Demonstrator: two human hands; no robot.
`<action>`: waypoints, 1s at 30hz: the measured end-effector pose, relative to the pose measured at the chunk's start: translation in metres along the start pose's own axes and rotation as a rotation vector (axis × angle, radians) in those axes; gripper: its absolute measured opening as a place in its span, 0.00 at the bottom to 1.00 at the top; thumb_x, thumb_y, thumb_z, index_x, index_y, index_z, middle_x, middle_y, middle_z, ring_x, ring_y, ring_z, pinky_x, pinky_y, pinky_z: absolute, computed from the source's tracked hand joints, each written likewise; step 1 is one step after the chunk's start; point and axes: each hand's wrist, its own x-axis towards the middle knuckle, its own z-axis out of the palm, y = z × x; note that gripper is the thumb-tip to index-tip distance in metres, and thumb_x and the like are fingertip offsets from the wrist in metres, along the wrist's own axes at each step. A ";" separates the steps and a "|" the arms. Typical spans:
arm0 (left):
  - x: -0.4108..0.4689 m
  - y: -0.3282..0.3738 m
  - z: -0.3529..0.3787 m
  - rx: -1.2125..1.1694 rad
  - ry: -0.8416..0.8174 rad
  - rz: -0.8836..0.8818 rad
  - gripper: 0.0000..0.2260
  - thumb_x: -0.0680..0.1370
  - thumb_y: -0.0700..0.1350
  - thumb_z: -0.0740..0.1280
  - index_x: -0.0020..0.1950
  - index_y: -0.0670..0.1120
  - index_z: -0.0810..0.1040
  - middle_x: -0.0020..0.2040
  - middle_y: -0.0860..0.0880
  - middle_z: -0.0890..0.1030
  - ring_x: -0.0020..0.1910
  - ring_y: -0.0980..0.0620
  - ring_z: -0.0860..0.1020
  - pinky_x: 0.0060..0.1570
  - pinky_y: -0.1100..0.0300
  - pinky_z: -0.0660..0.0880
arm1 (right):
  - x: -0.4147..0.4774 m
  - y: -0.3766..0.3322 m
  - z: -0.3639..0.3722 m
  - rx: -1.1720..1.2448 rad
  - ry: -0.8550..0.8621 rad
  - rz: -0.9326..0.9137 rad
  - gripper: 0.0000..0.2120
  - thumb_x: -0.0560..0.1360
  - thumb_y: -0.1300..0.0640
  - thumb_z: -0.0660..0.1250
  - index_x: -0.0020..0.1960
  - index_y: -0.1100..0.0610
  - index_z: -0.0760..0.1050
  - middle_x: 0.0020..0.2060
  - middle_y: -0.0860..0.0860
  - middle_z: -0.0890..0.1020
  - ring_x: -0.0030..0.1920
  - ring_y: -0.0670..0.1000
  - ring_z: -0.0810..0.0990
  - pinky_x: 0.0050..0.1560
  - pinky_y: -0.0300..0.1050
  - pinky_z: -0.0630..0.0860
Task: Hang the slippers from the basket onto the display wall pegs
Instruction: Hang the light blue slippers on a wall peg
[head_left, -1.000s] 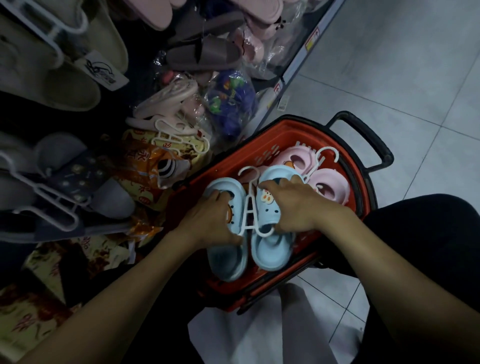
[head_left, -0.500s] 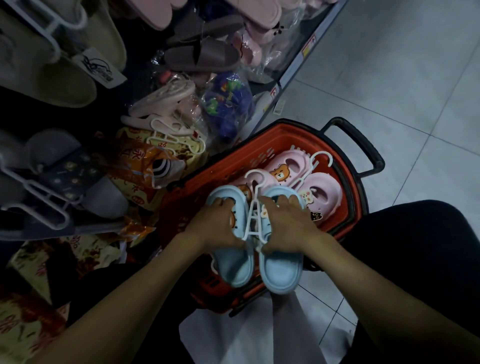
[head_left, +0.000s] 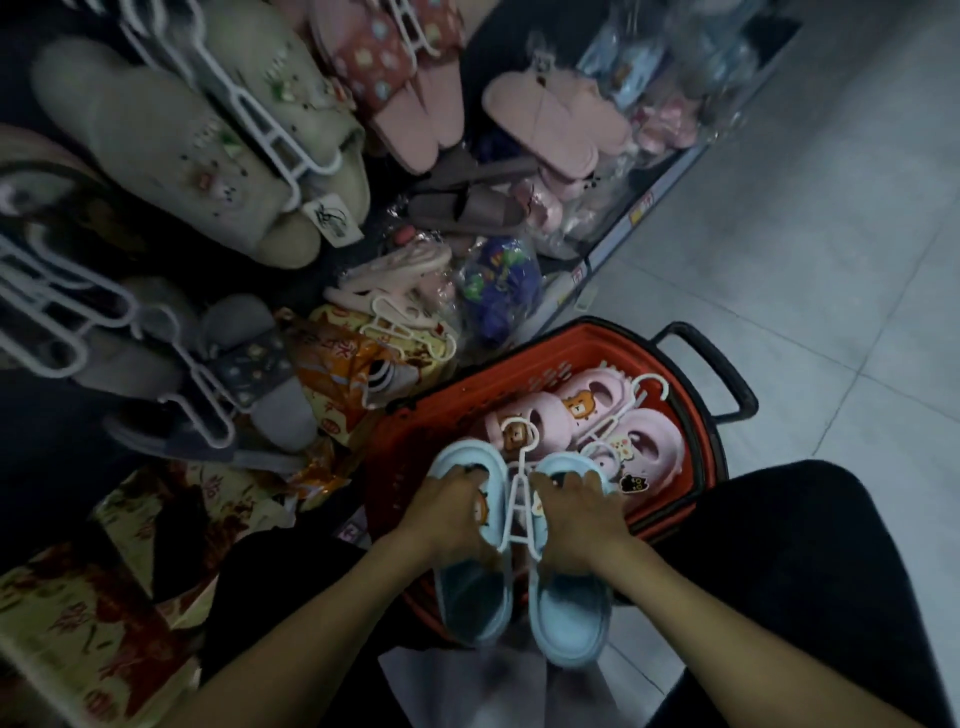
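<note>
The pair of light blue slippers (head_left: 569, 618) is smooth moulded foam with thick rounded soles and closed, bulbous toes. The two are clipped side by side on a thin white plastic hanger (head_left: 517, 499), whose hook curls up between the toes. The left hand (head_left: 452, 514) grasps the left slipper, fingers curled over its upper. The right hand (head_left: 576, 525) grasps the right one the same way. The pair lies across the near edge of the red basket (head_left: 467, 395), toes over the inside and heels jutting out toward the person. Whether it rests on the rim or is held clear of it cannot be told.

The basket is hard plastic with slotted walls and a black looped handle (head_left: 722, 364). Inside lie pink slippers (head_left: 644, 441) of the same puffy shape, with oval holes and a small bear charm (head_left: 576, 408), on white hangers of their own.

On the display wall hang fuzzy beige slippers (head_left: 182, 140), grey felt-like slippers (head_left: 249, 374) and flat pink slides (head_left: 550, 130). The floor (head_left: 805, 234) is pale glossy tile.

The hands cover most of the charms on the blue uppers. The hands and slippers hide the basket's near wall. The pegs are lost in the dim wall, and the shelf labels are too blurred to read.
</note>
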 end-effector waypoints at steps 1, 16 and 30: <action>-0.007 -0.001 -0.005 -0.003 0.035 0.008 0.46 0.61 0.60 0.79 0.73 0.47 0.64 0.72 0.47 0.68 0.69 0.47 0.68 0.64 0.58 0.66 | -0.006 -0.002 -0.003 0.030 0.057 -0.010 0.47 0.67 0.44 0.72 0.77 0.44 0.47 0.69 0.58 0.63 0.71 0.64 0.58 0.67 0.63 0.60; -0.145 -0.020 -0.159 0.209 0.711 0.101 0.42 0.61 0.59 0.77 0.71 0.47 0.67 0.64 0.50 0.71 0.61 0.44 0.70 0.61 0.54 0.67 | -0.117 -0.116 -0.146 -0.046 0.565 -0.172 0.46 0.62 0.39 0.74 0.72 0.46 0.54 0.62 0.57 0.68 0.65 0.62 0.63 0.58 0.57 0.68; -0.347 -0.028 -0.354 0.264 1.096 -0.083 0.42 0.60 0.66 0.73 0.69 0.53 0.65 0.59 0.55 0.69 0.58 0.49 0.68 0.54 0.53 0.73 | -0.275 -0.248 -0.321 -0.166 1.272 -0.650 0.36 0.63 0.46 0.69 0.69 0.41 0.61 0.48 0.47 0.60 0.54 0.56 0.65 0.44 0.49 0.60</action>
